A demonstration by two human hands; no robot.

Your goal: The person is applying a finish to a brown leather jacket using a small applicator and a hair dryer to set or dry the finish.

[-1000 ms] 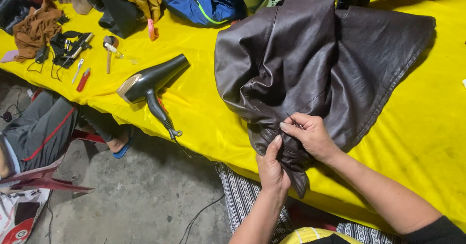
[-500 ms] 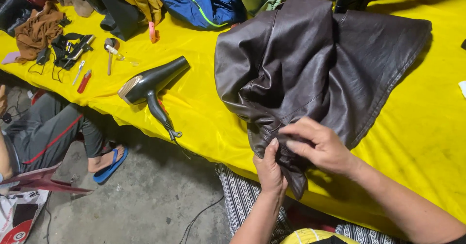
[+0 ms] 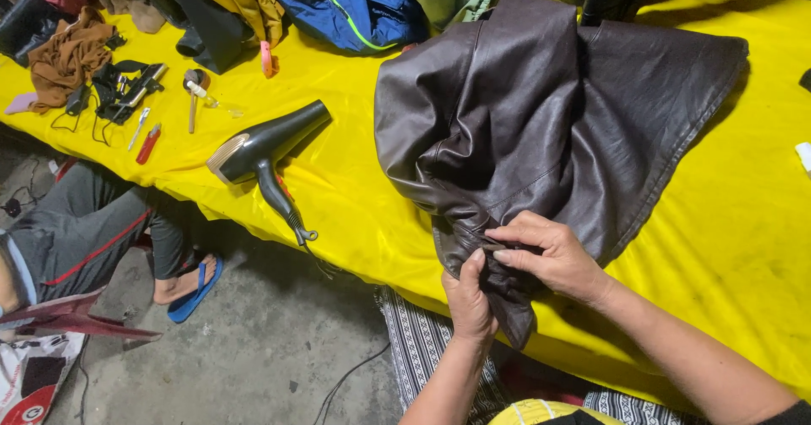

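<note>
Pinching the dark brown leather jacket (image 3: pixel 541 138) at its lower edge, my left hand (image 3: pixel 470 302) and right hand (image 3: pixel 549 256) grip soft, heavy, floppy material; I'd hold the seam.

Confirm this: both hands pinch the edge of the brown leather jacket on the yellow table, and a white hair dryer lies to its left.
Not quite. The hair dryer is black, not white, as the head view shows. The rest holds: left hand and right hand pinch the brown leather jacket on the yellow table.

One brown leather jacket (image 3: pixel 541 129), one hair dryer (image 3: pixel 262 150), two hands (image 3: pixel 515 277).
</note>
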